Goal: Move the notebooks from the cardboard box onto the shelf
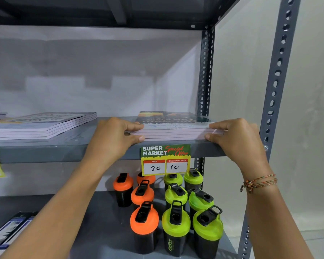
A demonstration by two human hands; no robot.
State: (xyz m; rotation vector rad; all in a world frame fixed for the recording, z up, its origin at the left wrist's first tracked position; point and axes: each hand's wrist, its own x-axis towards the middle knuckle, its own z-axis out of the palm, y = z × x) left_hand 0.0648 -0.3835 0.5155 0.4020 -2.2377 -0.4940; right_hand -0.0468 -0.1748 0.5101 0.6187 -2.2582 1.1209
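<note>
Grey metal shelf carries the pink-edged notebook stack at 1 o'clock. Your left hand and right hand pinch its ends, fingers closed on it.

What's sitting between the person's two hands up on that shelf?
In the head view, a stack of notebooks lies flat on the grey shelf, with the left hand gripping its left end and the right hand its right end.

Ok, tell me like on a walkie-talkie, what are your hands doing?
Left hand, right hand gripping notebook stack. Stack on shelf. Nothing blocking.
</note>
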